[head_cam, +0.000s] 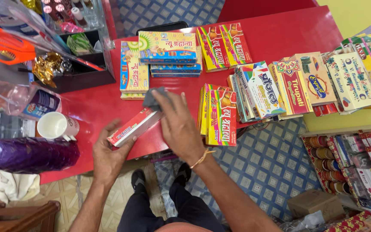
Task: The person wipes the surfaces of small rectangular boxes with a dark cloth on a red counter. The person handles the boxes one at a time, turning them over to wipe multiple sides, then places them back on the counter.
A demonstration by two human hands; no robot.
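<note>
Above the red worktop point(280, 34), the left hand point(108, 157) grips one end of a long red-and-white box point(134, 126) while the right hand point(177, 126) presses a grey cloth point(153, 98) on it, mid-wipe; stacked boxes point(222, 116) lie rightward, untouched.

A red counter point(280, 34) carries the rest. At its left edge stands a white cup point(56, 126), with a purple bottle point(26, 154) lying just below it. A black tray point(82, 73) with gold wrappers sits at the counter's upper left. Colourful flat boxes point(168, 47) are stacked at its top centre, and upright packets point(288, 86) line its right edge.
</note>
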